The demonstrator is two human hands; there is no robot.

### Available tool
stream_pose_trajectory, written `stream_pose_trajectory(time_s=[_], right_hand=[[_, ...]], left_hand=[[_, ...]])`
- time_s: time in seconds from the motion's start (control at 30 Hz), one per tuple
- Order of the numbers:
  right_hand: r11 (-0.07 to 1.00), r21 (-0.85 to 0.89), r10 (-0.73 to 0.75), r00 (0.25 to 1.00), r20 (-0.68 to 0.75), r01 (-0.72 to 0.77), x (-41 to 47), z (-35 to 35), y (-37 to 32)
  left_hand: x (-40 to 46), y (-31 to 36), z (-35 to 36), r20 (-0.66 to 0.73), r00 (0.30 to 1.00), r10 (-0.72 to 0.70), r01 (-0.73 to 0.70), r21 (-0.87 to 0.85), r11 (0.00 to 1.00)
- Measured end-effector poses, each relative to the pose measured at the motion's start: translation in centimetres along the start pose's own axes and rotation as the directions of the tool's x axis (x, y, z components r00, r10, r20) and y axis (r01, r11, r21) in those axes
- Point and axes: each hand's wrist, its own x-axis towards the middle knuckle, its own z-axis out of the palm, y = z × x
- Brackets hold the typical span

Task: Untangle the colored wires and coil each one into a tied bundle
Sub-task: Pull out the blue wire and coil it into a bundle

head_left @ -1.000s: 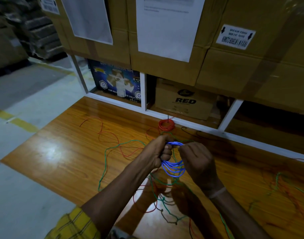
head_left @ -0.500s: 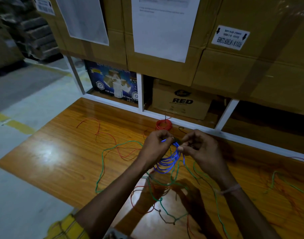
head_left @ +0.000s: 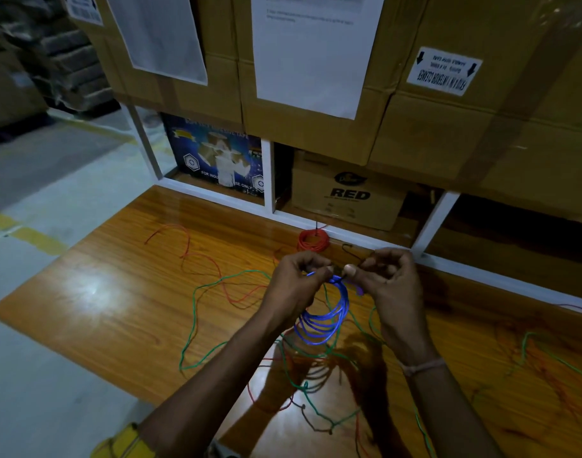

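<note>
A coil of blue wire (head_left: pixel 326 320) hangs above the wooden table (head_left: pixel 111 312) between my two hands. My left hand (head_left: pixel 296 285) pinches the top of the blue coil from the left. My right hand (head_left: pixel 387 282) pinches the coil's top from the right, thumb and fingers curled at the wire's end. A tied red wire bundle (head_left: pixel 312 241) lies at the table's back edge. Loose green wire (head_left: pixel 197 302), red wire (head_left: pixel 187 246) and a dark wire (head_left: pixel 316 423) sprawl tangled over the table below my hands.
White shelf rails (head_left: pixel 349 234) run along the table's far edge, with cardboard boxes (head_left: pixel 345 196) behind and stacked above. More tangled green and red wire (head_left: pixel 534 352) lies at the right. The concrete floor (head_left: pixel 51 180) is to the left.
My hands rose and drew apart at the top of the blue coil. The coil now hangs lower and rounder beneath the pinched top.
</note>
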Motion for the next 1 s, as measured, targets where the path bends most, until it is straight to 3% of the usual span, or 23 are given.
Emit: stream_pose_trajectory(time_s=[0.1,0.2,0.7,1.0], right_hand=[[0.996,0.034,0.08,0.997,0.017,-0.081,-0.1,0.2,0.4],[0.993,0.037,0.113,0.993,0.039,-0.114,-0.1,0.1,0.7],[0.983,-0.172,-0.045,0.996,0.08,0.058,-1.2,0.5,-0.7],[0.966,-0.251,-0.037,0.997,0.074,0.055,-0.8,0.6,-0.3]], left_hand=[[0.2,0.0,0.1,-0.01,0.998,-0.056,0.054,-0.108,0.993],[0.2,-0.2,0.0,-0.002,0.999,-0.051,0.05,-0.105,0.993],[-0.1,0.0,0.3,-0.09,0.996,0.018,-0.025,-0.075,0.997],[-0.1,0.3,0.7,-0.107,0.994,0.026,-0.038,-0.11,0.993]])
